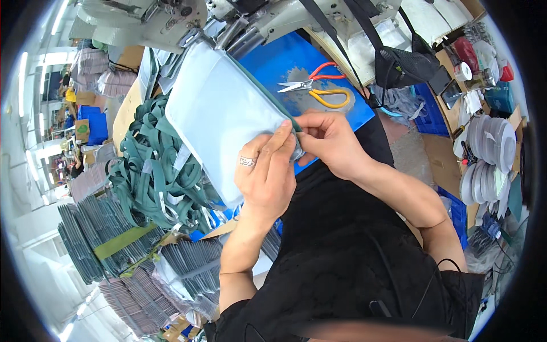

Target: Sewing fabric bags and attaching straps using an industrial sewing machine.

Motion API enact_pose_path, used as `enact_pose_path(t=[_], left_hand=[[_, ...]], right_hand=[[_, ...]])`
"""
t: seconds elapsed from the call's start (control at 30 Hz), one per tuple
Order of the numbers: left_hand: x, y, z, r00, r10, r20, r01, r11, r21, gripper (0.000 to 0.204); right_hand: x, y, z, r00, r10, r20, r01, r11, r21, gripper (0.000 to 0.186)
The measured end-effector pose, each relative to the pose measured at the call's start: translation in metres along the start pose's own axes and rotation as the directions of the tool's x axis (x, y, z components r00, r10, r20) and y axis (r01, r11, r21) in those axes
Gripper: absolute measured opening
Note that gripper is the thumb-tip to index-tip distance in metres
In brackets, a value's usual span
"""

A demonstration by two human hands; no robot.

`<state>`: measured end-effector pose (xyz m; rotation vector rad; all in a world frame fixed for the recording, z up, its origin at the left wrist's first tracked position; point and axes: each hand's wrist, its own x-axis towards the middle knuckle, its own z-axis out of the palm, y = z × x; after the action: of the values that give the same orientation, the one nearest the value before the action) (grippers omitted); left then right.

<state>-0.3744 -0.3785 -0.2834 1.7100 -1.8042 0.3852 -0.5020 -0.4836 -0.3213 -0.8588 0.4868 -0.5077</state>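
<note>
In the head view, the pale blue panel [219, 108] lies near side of the sewing machine [290, 20], left of scissors [309, 85] (one handle red, one yellow). The right hand's [336, 142] fingers pinch its right corner; the left hand's [265, 179], close together, press beside them.

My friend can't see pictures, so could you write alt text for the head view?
A person's right hand pinches the corner of a pale sheet, with the left hand on the sheet beside it. Red-and-yellow scissors lie on a blue surface beyond the hands; green straps lie heaped left of the sheet.
</note>
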Motion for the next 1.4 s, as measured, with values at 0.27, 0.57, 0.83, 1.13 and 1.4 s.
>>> enact_pose_path(t=[0.27,0.57,0.83,1.13,1.4], left_hand=[[0.035,-0.038,-0.010,0.994,0.085,0.071,-0.092,0.990,0.105,0.024],[0.072,-0.089,-0.017,0.978,0.125,0.165,-0.153,0.973,0.171,0.022],[0.102,-0.120,-0.020,0.966,0.056,0.252,-0.107,0.976,0.192,0.027],[0.055,-0.160,-0.068,0.894,-0.242,0.378,0.033,0.875,0.483,0.076],[0.085,-0.116,-0.085,0.947,0.124,0.298,-0.254,0.855,0.451,0.055]], right_hand=[[0.045,-0.001,0.013,1.000,0.001,0.030,-0.003,0.997,0.071,0.022],[0.101,-0.011,0.031,0.999,-0.009,0.042,0.005,0.996,0.090,0.021],[0.143,-0.014,0.043,0.998,-0.020,-0.053,0.028,0.985,0.168,0.024],[0.152,-0.021,0.062,0.978,-0.073,-0.194,0.077,0.997,0.010,0.019],[0.155,-0.022,0.059,0.965,-0.159,-0.210,0.078,0.934,-0.349,0.024]])
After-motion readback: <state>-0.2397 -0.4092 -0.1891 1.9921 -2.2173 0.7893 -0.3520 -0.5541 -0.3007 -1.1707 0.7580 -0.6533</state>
